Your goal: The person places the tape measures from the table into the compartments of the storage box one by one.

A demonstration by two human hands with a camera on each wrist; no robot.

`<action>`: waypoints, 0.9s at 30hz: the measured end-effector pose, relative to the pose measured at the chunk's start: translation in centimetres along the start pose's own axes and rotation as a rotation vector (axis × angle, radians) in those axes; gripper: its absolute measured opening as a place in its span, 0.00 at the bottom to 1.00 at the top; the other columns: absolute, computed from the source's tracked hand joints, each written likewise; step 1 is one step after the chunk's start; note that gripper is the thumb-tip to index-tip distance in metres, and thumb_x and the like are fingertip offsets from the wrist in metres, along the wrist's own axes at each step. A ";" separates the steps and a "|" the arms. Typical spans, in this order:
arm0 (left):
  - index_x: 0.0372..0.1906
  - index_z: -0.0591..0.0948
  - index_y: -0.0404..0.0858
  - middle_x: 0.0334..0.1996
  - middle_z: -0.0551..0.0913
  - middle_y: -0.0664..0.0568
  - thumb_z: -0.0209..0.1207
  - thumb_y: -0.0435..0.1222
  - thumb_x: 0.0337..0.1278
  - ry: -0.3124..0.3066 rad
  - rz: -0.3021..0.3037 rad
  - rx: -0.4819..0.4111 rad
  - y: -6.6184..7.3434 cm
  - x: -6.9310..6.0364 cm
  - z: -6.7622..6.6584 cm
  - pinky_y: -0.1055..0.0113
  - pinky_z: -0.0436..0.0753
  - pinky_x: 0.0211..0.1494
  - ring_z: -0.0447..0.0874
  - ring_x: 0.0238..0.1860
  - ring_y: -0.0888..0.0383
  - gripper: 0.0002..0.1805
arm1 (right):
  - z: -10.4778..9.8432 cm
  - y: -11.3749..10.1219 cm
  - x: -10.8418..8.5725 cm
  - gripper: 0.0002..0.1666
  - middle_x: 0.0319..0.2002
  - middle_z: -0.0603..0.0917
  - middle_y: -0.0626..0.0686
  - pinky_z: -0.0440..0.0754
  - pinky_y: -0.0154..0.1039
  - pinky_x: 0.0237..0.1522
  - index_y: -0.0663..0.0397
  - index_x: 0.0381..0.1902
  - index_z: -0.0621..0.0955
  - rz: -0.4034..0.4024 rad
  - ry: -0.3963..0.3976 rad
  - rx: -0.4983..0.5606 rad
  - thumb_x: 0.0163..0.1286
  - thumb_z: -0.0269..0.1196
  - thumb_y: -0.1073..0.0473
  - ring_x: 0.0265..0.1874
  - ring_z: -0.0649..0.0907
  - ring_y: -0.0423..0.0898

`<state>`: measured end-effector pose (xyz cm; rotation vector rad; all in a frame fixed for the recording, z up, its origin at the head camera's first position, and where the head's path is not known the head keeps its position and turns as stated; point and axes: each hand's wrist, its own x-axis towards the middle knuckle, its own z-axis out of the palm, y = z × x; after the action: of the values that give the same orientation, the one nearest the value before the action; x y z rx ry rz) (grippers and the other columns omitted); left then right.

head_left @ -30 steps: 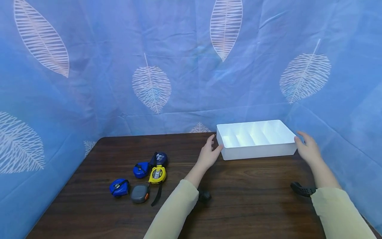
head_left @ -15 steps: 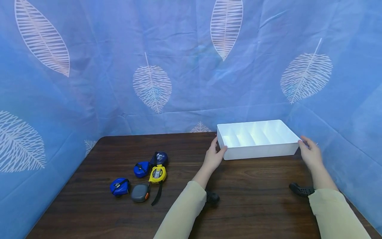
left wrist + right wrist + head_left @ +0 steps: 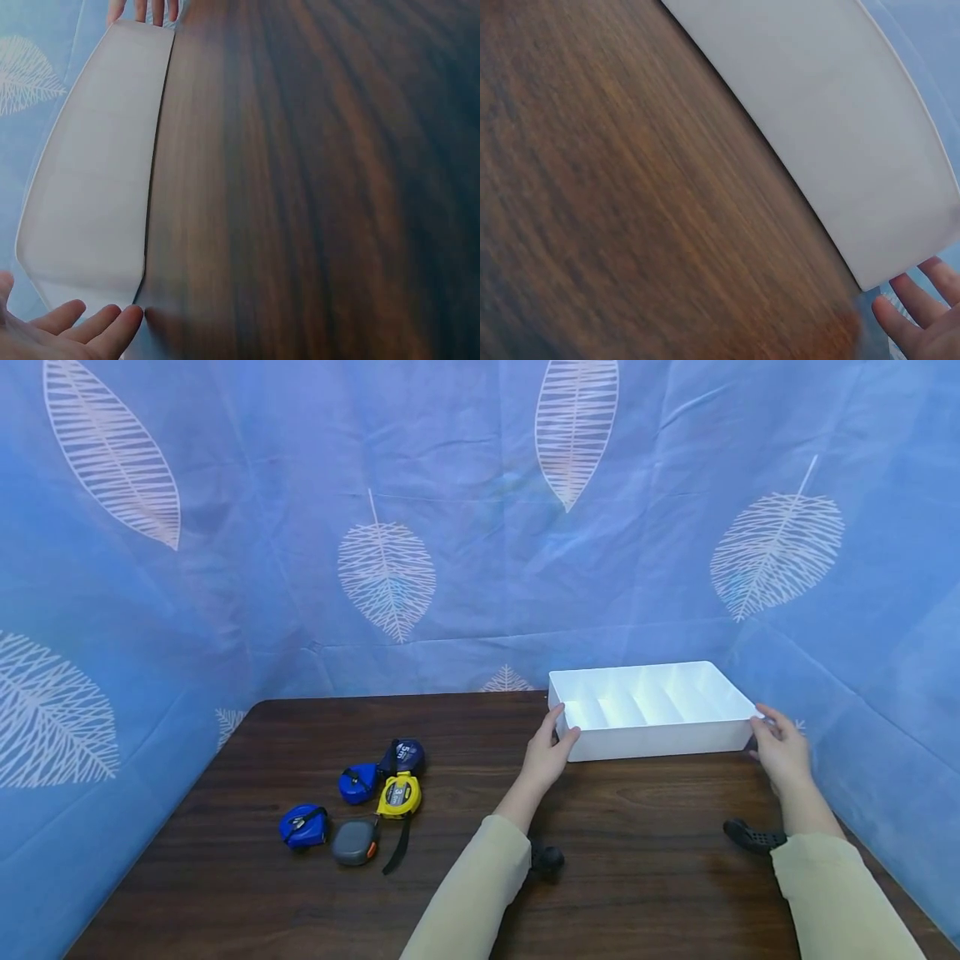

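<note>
The white box [image 3: 652, 742] sits at the far side of the wooden table [image 3: 645, 843]. The left hand [image 3: 545, 758], fingers spread, touches the box's left end; the right hand [image 3: 780, 752], fingers also apart, touches its right end. Left of the box lie 2 blue tape measures [image 3: 303, 828], 1 navy tape measure [image 3: 409, 755], 1 yellow tape measure [image 3: 400, 795] and 1 gray tape measure [image 3: 353, 843]. Behind the box hangs leaf-patterned cloth [image 3: 480, 568].

I'm looking across a dark brown, wood-grained desk [image 3: 645, 835]. The white divided tray [image 3: 652, 740] sits at its far right. Farther left I count five smaller items: a navy tape measure [image 3: 410, 755], a yellow tape measure [image 3: 400, 795] in front of it, a bright-blue tape measure [image 3: 358, 783] beside them, a grey rounded case [image 3: 353, 842], and a second blue tape measure [image 3: 303, 827] leftmost.
</note>
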<state>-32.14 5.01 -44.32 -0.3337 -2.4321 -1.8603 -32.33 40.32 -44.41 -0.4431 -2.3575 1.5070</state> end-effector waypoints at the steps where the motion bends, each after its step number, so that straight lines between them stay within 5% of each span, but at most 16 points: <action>1: 0.72 0.63 0.50 0.70 0.63 0.46 0.51 0.48 0.68 0.001 -0.006 0.004 0.0 0.0 0.1 0.57 0.69 0.64 0.64 0.67 0.48 0.30 | 0.0 0.0 0.0 0.35 0.70 0.57 0.68 0.73 0.54 0.55 0.46 0.76 0.55 0.008 0.001 0.004 0.76 0.41 0.42 0.66 0.63 0.64; 9: 0.70 0.66 0.50 0.66 0.68 0.43 0.50 0.49 0.69 0.028 -0.056 0.022 -0.1 0.2 0.8 0.52 0.70 0.62 0.68 0.64 0.45 0.27 | 0.0 0.1 0.4 0.34 0.70 0.59 0.65 0.74 0.51 0.55 0.37 0.74 0.59 0.106 0.036 0.047 0.74 0.43 0.38 0.63 0.69 0.61; 15: 0.69 0.67 0.51 0.65 0.70 0.41 0.50 0.47 0.69 0.048 -0.064 0.020 0.0 0.5 1.1 0.49 0.69 0.62 0.68 0.64 0.45 0.26 | 0.3 -0.4 0.6 0.33 0.68 0.66 0.58 0.81 0.32 0.35 0.33 0.71 0.66 0.195 0.127 0.093 0.71 0.47 0.35 0.47 0.77 0.41; 19: 0.68 0.68 0.51 0.63 0.72 0.40 0.50 0.47 0.69 0.070 -0.076 0.025 0.1 0.5 1.3 0.49 0.71 0.60 0.70 0.63 0.45 0.24 | 0.2 -0.7 0.6 0.32 0.71 0.61 0.57 0.79 0.27 0.30 0.33 0.71 0.66 0.224 0.117 0.131 0.72 0.49 0.38 0.56 0.75 0.48; 27: 0.67 0.69 0.50 0.63 0.71 0.42 0.51 0.44 0.69 0.089 -0.089 -0.006 0.4 0.8 1.4 0.48 0.73 0.58 0.70 0.63 0.45 0.23 | 0.2 -1.2 0.5 0.32 0.73 0.56 0.52 0.73 0.47 0.57 0.31 0.72 0.63 0.265 0.093 0.158 0.72 0.49 0.38 0.65 0.68 0.52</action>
<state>-32.71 6.52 -44.20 -0.1413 -2.4212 -1.8733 -32.91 39.92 -43.36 -0.7929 -2.1543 1.7310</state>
